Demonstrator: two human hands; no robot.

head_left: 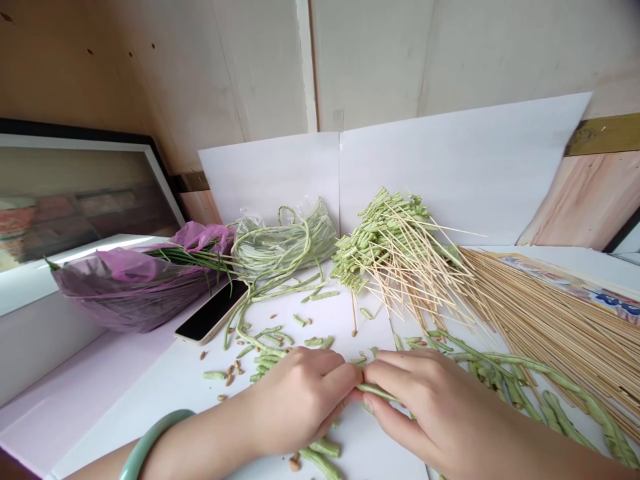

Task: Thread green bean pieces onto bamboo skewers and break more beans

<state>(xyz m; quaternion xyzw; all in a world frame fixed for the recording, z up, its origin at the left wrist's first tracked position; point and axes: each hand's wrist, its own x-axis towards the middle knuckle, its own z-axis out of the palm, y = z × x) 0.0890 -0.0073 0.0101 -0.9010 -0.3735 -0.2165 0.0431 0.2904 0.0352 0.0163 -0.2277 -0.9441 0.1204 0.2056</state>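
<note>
Both hands meet low in the middle of the head view, over the white table. My left hand [313, 393] is closed, its thumb and fingertips pinching one end of a green long bean [379, 392]. Close beside it, my right hand [425, 400] is closed on the same bean, fingers curled over it and thumb below. Part of the bean is hidden by the fingers. Short cut bean pieces [267, 360] lie behind my left hand, and more pieces [325, 457] lie below it. Longer, flattened beans [560, 380] lie to the right of my right hand.
Bean pieces on skewers form a pile [380, 233] at the back; loose bamboo skewers [540, 313] fan out at right. A clear bag of long beans [285, 243], a phone [213, 313] and a purple bag of greens [135, 287] stand left. Brown seeds [230, 373] are scattered about.
</note>
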